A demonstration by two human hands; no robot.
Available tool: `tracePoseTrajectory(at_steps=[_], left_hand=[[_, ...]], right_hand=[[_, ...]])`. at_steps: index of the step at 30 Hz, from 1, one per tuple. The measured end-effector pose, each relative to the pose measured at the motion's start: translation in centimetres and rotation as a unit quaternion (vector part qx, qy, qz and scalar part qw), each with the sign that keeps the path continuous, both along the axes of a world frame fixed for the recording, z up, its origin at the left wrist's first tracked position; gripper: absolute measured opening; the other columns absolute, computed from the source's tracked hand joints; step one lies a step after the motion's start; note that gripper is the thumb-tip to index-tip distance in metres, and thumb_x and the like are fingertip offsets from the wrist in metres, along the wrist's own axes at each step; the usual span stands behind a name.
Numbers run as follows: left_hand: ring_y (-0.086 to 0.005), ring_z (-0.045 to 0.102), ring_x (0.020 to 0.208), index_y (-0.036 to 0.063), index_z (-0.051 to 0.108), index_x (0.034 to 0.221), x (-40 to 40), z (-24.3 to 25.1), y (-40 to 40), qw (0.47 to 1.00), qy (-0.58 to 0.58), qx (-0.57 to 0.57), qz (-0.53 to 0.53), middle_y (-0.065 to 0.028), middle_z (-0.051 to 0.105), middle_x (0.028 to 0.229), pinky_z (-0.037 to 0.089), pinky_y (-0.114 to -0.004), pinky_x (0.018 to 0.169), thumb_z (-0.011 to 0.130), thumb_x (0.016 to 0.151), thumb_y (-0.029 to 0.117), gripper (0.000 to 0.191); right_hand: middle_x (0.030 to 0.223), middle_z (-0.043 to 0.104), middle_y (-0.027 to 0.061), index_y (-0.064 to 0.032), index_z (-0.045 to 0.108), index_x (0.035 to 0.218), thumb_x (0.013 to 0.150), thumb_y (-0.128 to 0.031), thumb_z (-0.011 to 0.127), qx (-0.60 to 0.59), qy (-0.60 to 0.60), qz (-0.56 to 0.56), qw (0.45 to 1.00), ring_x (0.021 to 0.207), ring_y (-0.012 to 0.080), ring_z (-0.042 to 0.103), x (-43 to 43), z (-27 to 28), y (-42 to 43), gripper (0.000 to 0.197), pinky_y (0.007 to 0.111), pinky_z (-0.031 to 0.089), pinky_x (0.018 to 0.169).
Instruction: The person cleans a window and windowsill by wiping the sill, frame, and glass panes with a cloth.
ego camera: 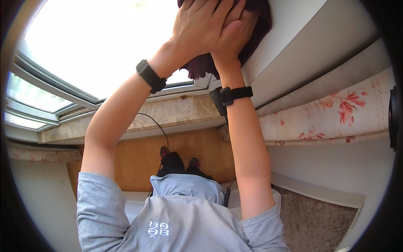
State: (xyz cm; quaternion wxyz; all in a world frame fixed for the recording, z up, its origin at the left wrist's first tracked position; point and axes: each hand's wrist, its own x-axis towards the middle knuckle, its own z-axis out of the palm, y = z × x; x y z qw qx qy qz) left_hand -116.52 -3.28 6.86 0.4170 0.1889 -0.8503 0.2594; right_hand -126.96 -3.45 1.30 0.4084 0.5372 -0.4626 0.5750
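Note:
Above me, at the top of the view, a dark maroon cloth (pixel 261 31) with a frayed lower edge lies against the window frame and the white wall beside it. My left hand (pixel 196 30) presses on the cloth, its back facing me and its fingertips cut off by the picture's edge. Partly covered by it, my right hand (pixel 231 50) also bears on the cloth, and the two overlap. Bright glass of the window (pixel 104 41) spreads to the left of both hands.
Below the window runs a marble sill (pixel 176 110), crossed by a black cable (pixel 156 121). A floral curtain (pixel 315 119) hangs at right, next to the white wall (pixel 292 28). My shoes (pixel 194 161) are far below, over a brown wooden surface (pixel 135 160). Another window sash (pixel 34 91) is at left.

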Motion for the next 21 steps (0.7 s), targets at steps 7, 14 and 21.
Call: tracePoseTrajectory(at_steps=[7,14,21], left_hand=[[-0.0336,0.056,0.108,0.0078,0.059,0.129,0.6,-10.7,-0.2,0.999,0.041,0.012,0.015,-0.0143,0.048,0.144,0.039,-0.046,0.099,0.047,0.093,0.044,0.052],[-0.0240,0.062,0.097,0.0125,0.054,0.136,1.1,-19.0,0.5,0.996,0.006,0.093,-0.014,-0.0103,0.066,0.111,0.047,-0.038,0.089,0.054,0.088,0.050,0.061],[-0.0170,0.054,0.119,0.0136,0.053,0.136,5.7,-23.5,0.9,0.981,-0.133,0.125,-0.066,-0.0035,0.059,0.131,0.040,-0.033,0.105,0.047,0.095,0.043,0.050]], right_hand=[[0.112,0.053,0.0215,0.0039,0.041,0.132,0.095,-0.021,0.056,0.023,0.020,-0.032,0.999,0.092,0.0398,0.053,0.7,-9.3,0.9,0.047,0.050,0.044,0.083],[0.113,0.054,0.0219,0.0049,0.047,0.123,0.092,-0.023,0.059,0.311,-0.253,0.158,0.902,0.101,0.0423,0.052,1.2,-20.2,3.8,0.043,0.049,0.042,0.090],[0.125,0.045,0.0342,0.0115,0.028,0.140,0.091,-0.023,0.057,0.358,-0.167,0.028,0.918,0.114,0.0480,0.045,6.0,-24.7,7.7,0.067,0.049,0.037,0.100]])
